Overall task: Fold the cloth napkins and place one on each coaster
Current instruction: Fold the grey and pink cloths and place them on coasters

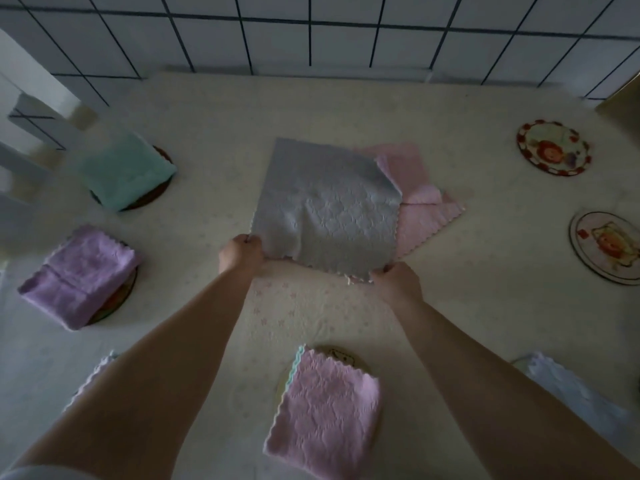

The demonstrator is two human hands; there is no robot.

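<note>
A grey napkin (pixel 325 206) lies spread in the middle of the table, over pink napkins (pixel 419 202). My left hand (pixel 240 252) pinches its near left corner and my right hand (pixel 398 282) pinches its near right corner. Folded napkins sit on coasters: a green one (pixel 126 168) at the far left, a purple one (pixel 78 275) at the left, a pink one (pixel 323 403) close to me. Two bare round coasters lie at the right, one far (pixel 552 152) and one nearer (pixel 606 245).
A pale floral tablecloth (pixel 485 306) covers the table. A tiled wall (pixel 311 32) runs along the far edge. White scalloped cloths show beside my left forearm (pixel 95 375) and at the near right (pixel 568 382). A chair stands at the left (pixel 20 133).
</note>
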